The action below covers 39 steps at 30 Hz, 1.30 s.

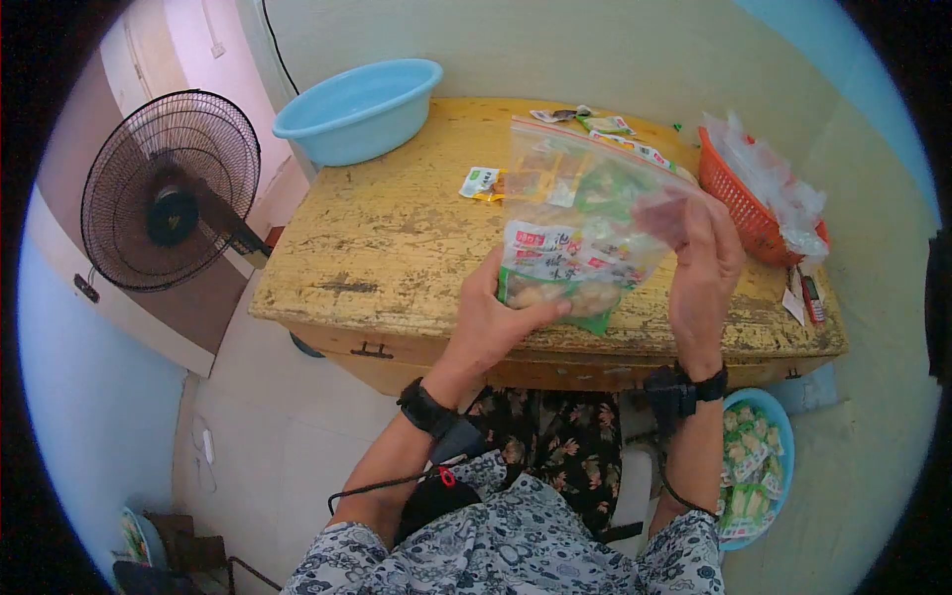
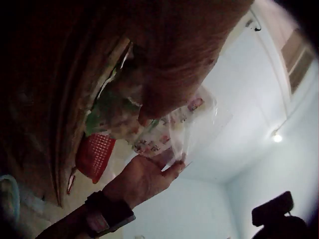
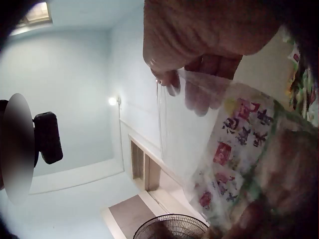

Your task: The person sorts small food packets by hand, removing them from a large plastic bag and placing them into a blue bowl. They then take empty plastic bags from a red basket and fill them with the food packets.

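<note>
A clear zip-top bag with printed white-and-green food packets inside is held up over the front of the worn yellow table. My left hand grips its lower left side, the thumb lying across the front. At the top right corner, my right hand pinches the bag by its edge. The right wrist view shows the right hand with thumb and fingers on the clear film, above red and dark lettering on a packet. In the left wrist view the left hand hides part of the bag.
Behind the bag lie small packets. An orange-red basket of clear plastic bags stands at right, a phone nearby. A blue basin sits back left, beyond it a fan. Another blue basin with packets stands low right.
</note>
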Each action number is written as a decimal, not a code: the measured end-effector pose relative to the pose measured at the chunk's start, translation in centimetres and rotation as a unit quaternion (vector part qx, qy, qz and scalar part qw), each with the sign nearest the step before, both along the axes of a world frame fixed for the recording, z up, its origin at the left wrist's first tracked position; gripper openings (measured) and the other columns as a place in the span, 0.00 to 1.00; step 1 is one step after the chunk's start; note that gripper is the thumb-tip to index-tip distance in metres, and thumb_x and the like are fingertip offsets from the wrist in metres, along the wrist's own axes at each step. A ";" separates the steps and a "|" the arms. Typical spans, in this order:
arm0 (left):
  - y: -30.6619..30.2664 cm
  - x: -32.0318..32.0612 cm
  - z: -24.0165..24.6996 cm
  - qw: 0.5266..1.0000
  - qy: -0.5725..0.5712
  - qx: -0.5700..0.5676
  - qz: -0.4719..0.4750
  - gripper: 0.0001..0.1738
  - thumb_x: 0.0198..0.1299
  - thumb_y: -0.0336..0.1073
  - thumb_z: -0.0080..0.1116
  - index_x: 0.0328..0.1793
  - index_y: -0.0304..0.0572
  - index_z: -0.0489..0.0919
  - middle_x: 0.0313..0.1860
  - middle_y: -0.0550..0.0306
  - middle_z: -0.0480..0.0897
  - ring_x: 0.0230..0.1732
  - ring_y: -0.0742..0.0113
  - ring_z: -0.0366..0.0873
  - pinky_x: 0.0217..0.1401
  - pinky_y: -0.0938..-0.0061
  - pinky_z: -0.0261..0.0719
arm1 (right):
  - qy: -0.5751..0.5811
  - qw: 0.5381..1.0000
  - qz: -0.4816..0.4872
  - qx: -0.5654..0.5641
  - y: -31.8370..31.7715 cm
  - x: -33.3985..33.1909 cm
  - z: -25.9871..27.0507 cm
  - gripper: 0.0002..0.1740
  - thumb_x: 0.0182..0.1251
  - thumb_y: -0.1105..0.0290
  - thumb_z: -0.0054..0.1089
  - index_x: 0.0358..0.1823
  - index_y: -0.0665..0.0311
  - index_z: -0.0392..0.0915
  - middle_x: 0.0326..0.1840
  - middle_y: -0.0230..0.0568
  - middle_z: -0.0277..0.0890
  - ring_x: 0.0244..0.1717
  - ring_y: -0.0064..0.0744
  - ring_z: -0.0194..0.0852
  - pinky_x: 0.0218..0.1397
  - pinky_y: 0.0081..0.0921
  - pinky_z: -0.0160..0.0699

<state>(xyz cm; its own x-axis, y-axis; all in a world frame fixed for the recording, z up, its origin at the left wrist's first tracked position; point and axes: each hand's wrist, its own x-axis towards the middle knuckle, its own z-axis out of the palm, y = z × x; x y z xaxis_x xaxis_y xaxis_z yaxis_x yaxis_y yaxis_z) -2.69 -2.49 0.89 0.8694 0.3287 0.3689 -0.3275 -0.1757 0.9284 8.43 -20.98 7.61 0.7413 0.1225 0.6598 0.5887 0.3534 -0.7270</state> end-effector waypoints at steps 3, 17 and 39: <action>0.6 -0.1 0.1 0.999 0.028 0.030 -0.018 0.37 0.50 0.36 0.82 0.66 0.35 0.78 0.55 0.54 0.87 0.57 0.66 0.83 0.64 0.67 0.80 | -0.014 1.000 -0.002 -0.016 -0.1 0.1 0.1 0.13 0.82 0.68 0.53 0.52 0.68 0.84 0.45 0.39 0.88 0.46 0.28 0.87 0.55 0.28 0.84; 1.4 0.5 0.8 0.999 0.009 0.053 -0.003 0.39 0.52 0.35 0.81 0.69 0.34 0.74 0.62 0.49 0.83 0.63 0.64 0.80 0.68 0.67 0.77 | -0.095 0.993 -0.012 -0.068 -0.5 0.3 2.6 0.09 0.79 0.72 0.56 0.48 0.68 0.84 0.45 0.37 0.87 0.47 0.24 0.84 0.55 0.26 0.81; 2.4 1.0 0.0 0.996 0.008 0.037 -0.083 0.40 0.49 0.38 0.83 0.67 0.33 0.76 0.57 0.52 0.86 0.56 0.66 0.83 0.61 0.68 0.81 | -0.046 0.988 -0.022 -0.143 -0.7 0.5 1.1 0.13 0.83 0.69 0.49 0.49 0.70 0.81 0.50 0.44 0.87 0.49 0.32 0.86 0.60 0.31 0.82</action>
<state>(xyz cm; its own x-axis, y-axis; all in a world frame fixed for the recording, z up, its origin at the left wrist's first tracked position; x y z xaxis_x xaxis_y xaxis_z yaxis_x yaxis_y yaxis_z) -1.65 -0.08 0.85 0.9151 0.1520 0.3734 -0.3439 -0.1888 0.9198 8.89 -21.72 8.72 0.6879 0.2832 0.6682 0.6675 0.1145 -0.7357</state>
